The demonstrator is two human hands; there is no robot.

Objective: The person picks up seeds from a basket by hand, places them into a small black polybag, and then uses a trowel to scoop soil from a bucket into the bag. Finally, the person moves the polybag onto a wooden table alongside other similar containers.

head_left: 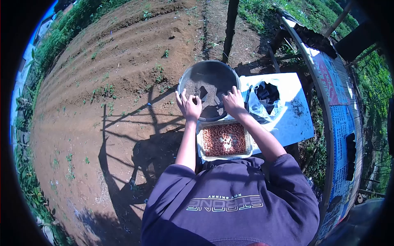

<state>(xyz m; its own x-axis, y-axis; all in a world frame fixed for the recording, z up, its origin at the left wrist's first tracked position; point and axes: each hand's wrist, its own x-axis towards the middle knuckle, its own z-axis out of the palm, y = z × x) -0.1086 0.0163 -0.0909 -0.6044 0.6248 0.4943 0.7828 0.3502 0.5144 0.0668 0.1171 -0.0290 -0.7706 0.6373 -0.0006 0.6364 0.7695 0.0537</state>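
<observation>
A round dark basin holds loose grey-brown soil. My left hand is over its left side, fingers curled, with thumb and forefinger at a small black piece that looks like thin plastic. My right hand reaches over the right side, fingers bent down around another small black piece; its fingertips are partly hidden. Below the basin, close to my body, a pale woven basket contains many reddish-brown seeds with a few whitish bits in the middle.
Right of the basin, a clear plastic bag full of black pieces stands on a white-blue tabletop. A long board with printed sheets runs along the right. Bare ridged soil stretches left; a dark post stands ahead.
</observation>
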